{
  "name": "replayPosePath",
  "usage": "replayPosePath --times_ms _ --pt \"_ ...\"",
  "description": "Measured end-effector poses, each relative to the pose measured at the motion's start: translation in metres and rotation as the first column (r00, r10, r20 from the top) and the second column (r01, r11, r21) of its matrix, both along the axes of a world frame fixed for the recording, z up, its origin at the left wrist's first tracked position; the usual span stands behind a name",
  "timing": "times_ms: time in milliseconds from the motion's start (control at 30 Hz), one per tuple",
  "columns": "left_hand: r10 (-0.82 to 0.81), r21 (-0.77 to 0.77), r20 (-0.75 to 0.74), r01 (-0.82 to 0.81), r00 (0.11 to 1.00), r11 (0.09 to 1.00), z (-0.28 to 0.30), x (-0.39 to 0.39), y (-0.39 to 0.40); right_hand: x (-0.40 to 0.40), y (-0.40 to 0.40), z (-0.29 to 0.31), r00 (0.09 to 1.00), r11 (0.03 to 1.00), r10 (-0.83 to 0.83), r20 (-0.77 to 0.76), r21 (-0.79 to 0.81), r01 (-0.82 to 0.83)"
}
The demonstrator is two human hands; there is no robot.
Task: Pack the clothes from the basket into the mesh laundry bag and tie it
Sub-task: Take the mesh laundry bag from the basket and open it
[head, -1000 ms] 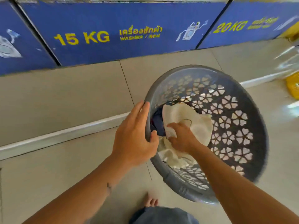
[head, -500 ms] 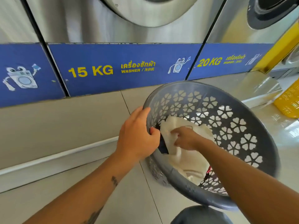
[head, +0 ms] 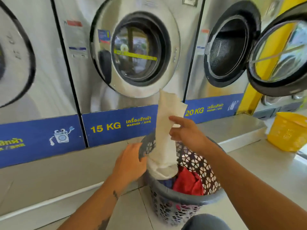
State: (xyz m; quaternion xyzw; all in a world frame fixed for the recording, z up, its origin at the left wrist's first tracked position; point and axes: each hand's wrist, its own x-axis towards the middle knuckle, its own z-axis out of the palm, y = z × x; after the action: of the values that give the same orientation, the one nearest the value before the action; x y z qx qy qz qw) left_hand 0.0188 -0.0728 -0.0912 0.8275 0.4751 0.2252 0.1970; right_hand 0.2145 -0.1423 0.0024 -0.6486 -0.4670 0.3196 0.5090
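Note:
A grey perforated laundry basket (head: 186, 199) stands on the tiled floor in front of the washers. My left hand (head: 128, 161) grips its far-left rim. My right hand (head: 186, 131) pinches a cream-white cloth (head: 166, 138) and holds it stretched upward, its lower end still inside the basket. A red garment (head: 187, 181) and a dark blue one (head: 167, 182) lie at the bottom. No mesh laundry bag is in view.
A row of steel washers fills the background: the 15 KG machine (head: 137, 48) has its door shut, the 20 KG machine's door (head: 279, 52) hangs open to the right. A yellow basket (head: 288, 131) sits on the raised ledge at right. My knee (head: 204, 222) shows at the bottom.
My right hand has lifted the cream cloth up out of the basket. The view has tilted up, so the washer doors now show, and the basket now stands more upright.

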Motion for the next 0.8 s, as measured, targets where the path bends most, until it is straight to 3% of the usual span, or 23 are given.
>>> replayPosePath --times_ms 100,167,267,367,433,567,633,733,800 --pt "-0.089 -0.145 0.073 0.099 0.993 0.984 0.017 -0.005 -0.011 -0.015 -0.017 0.038 0.995 0.993 0.018 -0.094 0.118 -0.007" --pt "-0.131 -0.161 0.124 0.151 0.984 0.975 0.029 -0.006 -0.022 -0.024 -0.031 0.062 0.991 0.980 0.065 -0.120 0.195 -0.040" --pt "-0.041 -0.166 0.266 0.088 0.963 0.982 0.051 -0.017 -0.039 -0.031 -0.044 0.076 0.993 0.973 0.088 -0.083 0.221 -0.067" --pt "0.102 -0.051 0.347 -0.090 0.932 0.995 0.069 -0.043 -0.048 -0.033 -0.049 0.063 0.978 0.983 0.002 0.211 0.178 -0.040" --pt "0.148 0.033 0.401 -0.176 0.904 0.984 0.085 -0.065 -0.053 -0.036 -0.046 0.048 0.900 0.986 -0.042 0.433 0.161 -0.031" --pt "0.123 0.192 0.527 -0.258 0.841 0.947 0.136 -0.110 -0.070 -0.061 -0.030 0.022 0.824 0.986 0.034 0.565 0.117 -0.121" --pt "0.112 0.250 0.515 -0.274 0.850 0.928 0.161 -0.127 -0.073 -0.082 -0.019 0.019 0.838 0.976 0.135 0.529 0.076 -0.205" --pt "0.145 0.302 0.358 -0.261 0.922 0.917 0.178 -0.146 -0.068 -0.119 -0.010 0.018 0.893 0.933 0.342 0.293 0.009 -0.360" --pt "0.198 0.227 0.240 -0.254 0.950 0.940 0.170 -0.156 -0.062 -0.138 -0.006 0.011 0.889 0.898 0.439 0.128 -0.027 -0.439"
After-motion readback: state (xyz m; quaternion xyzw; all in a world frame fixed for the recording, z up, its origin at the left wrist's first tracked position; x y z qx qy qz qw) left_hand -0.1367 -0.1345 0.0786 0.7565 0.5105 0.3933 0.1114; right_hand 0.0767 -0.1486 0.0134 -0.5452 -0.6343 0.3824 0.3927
